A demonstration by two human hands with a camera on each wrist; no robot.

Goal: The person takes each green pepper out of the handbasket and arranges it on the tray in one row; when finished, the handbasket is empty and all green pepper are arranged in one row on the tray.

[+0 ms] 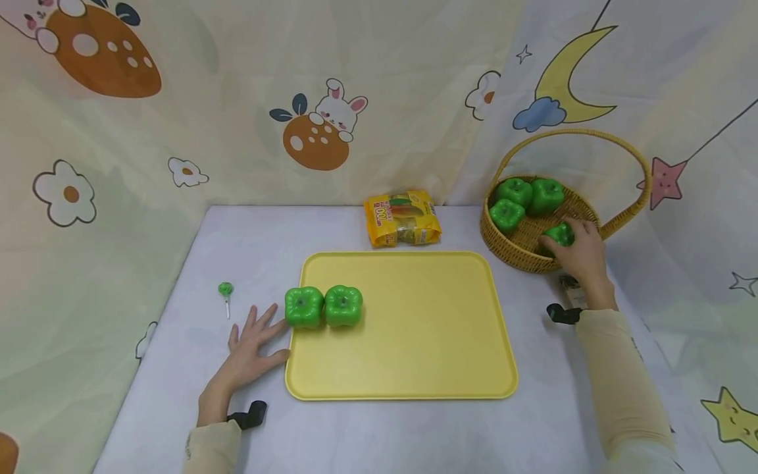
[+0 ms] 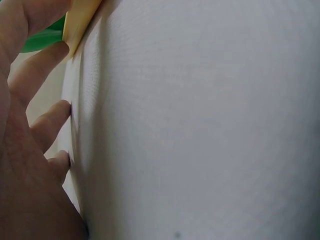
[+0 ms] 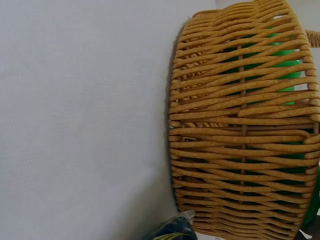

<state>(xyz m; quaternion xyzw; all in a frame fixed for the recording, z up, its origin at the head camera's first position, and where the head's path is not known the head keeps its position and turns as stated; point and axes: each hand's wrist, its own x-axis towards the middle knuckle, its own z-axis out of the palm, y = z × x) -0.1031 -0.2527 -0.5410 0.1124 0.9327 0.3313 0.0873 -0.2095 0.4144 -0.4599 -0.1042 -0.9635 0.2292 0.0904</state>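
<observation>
At the right, my right hand reaches into a wicker basket and holds a green bell pepper between thumb and fingers. Three more green bell peppers lie at the basket's left and back. In the right wrist view the basket's woven side hides the hand; green shows through its gaps. My left hand rests with spread fingers at the left edge of a yellow tray. Two green bell peppers sit side by side on the tray's left part, close to those fingertips.
A yellow printed packet lies behind the tray. Left of the tray is a green lollipop with a white stick. A dark item in clear wrap lies beside the basket, partly covered by my right wrist in the head view. The basket's tall handle arches upward.
</observation>
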